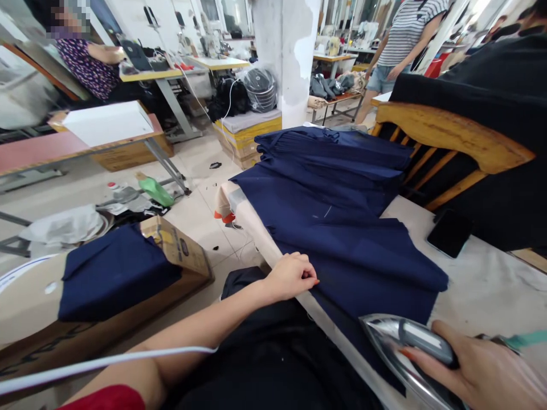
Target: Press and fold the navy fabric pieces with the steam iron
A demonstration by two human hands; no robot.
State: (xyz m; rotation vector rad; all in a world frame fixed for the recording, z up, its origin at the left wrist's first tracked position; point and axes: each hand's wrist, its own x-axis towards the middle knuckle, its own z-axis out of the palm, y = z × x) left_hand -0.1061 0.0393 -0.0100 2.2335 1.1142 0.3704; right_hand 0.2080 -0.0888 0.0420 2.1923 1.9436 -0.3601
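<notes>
Dark navy fabric (342, 245) lies spread over a pale covered table (491, 290), with gathered folds at its far end. At the near edge of the cloth rests my left hand (290, 277), fingers curled, with a bit of the fabric edge under the fingertips; whether it pinches the cloth is hard to see. My right hand (478, 364) is wrapped round the handle of a silver iron (397, 347) at the lower right. The iron's tip lies over the lower right part of the fabric.
A black phone (449, 232) lies right of the cloth, near a wooden chair (453, 136). Left stands a cardboard box (188, 256) with navy fabric on it. A white cord (106, 361) crosses the lower left. Two people (92, 62) are beyond, and sewing tables stand behind.
</notes>
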